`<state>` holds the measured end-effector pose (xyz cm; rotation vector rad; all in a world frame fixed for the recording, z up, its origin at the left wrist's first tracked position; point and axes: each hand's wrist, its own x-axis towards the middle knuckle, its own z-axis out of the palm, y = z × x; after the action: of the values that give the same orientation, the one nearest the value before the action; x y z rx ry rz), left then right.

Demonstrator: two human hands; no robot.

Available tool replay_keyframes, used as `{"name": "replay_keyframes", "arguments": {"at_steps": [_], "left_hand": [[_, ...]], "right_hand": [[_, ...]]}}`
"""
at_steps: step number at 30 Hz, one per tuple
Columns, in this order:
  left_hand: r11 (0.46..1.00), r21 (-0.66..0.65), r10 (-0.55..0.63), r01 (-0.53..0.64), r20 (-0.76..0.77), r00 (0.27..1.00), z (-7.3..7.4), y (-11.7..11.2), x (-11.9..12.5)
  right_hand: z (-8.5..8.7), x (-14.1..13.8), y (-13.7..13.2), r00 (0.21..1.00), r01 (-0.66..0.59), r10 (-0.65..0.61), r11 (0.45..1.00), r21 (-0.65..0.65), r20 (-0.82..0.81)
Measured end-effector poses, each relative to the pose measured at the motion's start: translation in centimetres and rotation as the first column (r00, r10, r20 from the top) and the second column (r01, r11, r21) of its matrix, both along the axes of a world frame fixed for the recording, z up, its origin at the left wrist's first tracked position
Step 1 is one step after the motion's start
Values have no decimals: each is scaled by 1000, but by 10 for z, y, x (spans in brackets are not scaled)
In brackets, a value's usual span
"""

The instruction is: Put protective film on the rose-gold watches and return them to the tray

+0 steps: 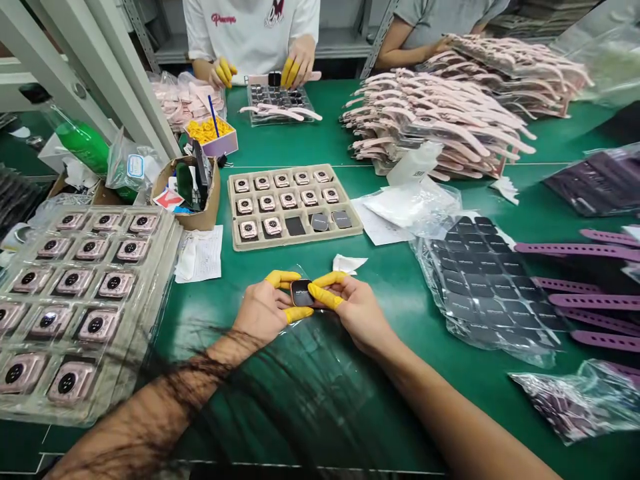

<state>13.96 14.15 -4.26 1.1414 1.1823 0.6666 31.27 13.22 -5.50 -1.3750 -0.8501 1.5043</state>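
Note:
My left hand (261, 310) and my right hand (356, 313) meet above the green bench mat (380, 393), with yellow finger cots on the fingertips. Pinched between them is a small black rounded-rectangular smartwatch body (302, 293), its face showing white printing. Thumbs and fingers of both hands grip its edges. A clear plastic sheet lies under my hands. The nearest other item is a beige tray of watch bodies (295, 243), just beyond my fingers. A scrap of white paper (349, 264) lies close to my right fingertips.
A co-worker's hands (300, 70) work at a small tray across the bench. Several pink watch straps (440, 123) are piled at the back right, purple straps (590, 300) lie at the right, and a bag of black pieces (490, 287) lies nearby. A blister tray of rose-gold watches (85, 313) fills the left.

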Motion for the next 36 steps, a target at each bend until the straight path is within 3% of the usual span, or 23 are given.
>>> {"name": "replay_keyframes", "arguments": {"at_steps": [18, 20, 22, 24, 27, 31, 34, 36], "left_hand": [[1000, -9, 5, -5, -42, 999, 4, 2, 1], [1000, -2, 5, -5, -63, 998, 3, 1, 1], [1000, -8, 18, -19, -61, 998, 1, 2, 2], [998, -31, 60, -60, -12, 998, 1, 2, 1], [986, -30, 169, -166, 87, 982, 6, 6, 1], [979, 97, 175, -181, 68, 982, 21, 27, 7], [965, 248, 98, -82, -50, 994, 28, 60, 20], [949, 308, 107, -70, -106, 989, 27, 87, 28]], "right_hand": [[-10, 1, 0, 995, -76, 73, 996, 44, 74], [-8, 0, 1, 996, -16, 9, 997, 75, 87], [-7, 1, 2, 984, 117, -138, 976, 182, 109], [-6, 4, 4, 950, 212, -277, 913, 348, 147], [-6, 9, 6, 922, 221, -352, 822, 525, 163], [-8, 10, 11, 946, 204, -307, 808, 552, 99], [-9, 9, 15, 962, 136, -243, 821, 555, 124], [-9, 8, 17, 961, 95, -223, 821, 562, 163]]}}
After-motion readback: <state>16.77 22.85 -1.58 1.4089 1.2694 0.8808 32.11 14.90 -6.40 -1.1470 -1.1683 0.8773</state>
